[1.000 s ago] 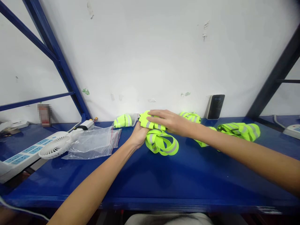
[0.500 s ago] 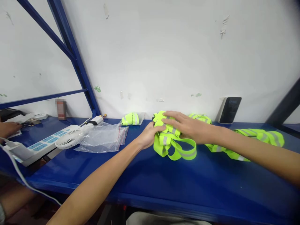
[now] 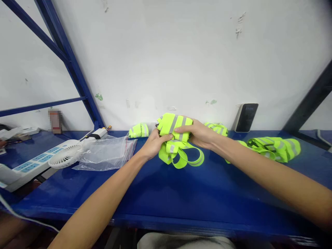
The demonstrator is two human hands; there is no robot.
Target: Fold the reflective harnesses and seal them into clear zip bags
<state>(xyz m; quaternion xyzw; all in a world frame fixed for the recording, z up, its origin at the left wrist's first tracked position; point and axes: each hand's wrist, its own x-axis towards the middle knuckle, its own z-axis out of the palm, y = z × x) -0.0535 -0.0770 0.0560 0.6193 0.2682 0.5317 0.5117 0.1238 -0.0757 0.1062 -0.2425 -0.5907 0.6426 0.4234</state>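
Between my two hands is a folded bundle of neon-yellow reflective straps [image 3: 169, 126] with grey stripes, held above the blue table [image 3: 181, 197]. My left hand [image 3: 153, 143] grips its left side, the thumb pressed on the front. My right hand [image 3: 198, 133] clasps the right side, its thumb across the front and its other fingers hidden behind. Loose strap loops hang below the bundle. To the left lie flat clear zip bags [image 3: 105, 154]. A packed yellow bundle [image 3: 138, 130] in a clear bag rests near the wall.
More neon straps lie behind my right forearm [image 3: 216, 128] and further right [image 3: 278, 148]. A dark-screened device [image 3: 246, 117] leans on the wall. At left are a white fan [image 3: 66, 155], a power strip [image 3: 38, 160] and a blue frame post [image 3: 70, 65].
My right hand has moved from lying over the top of the bundle to gripping its right side. The bundle is lifted slightly and its striped front is more exposed. The view has shifted right.
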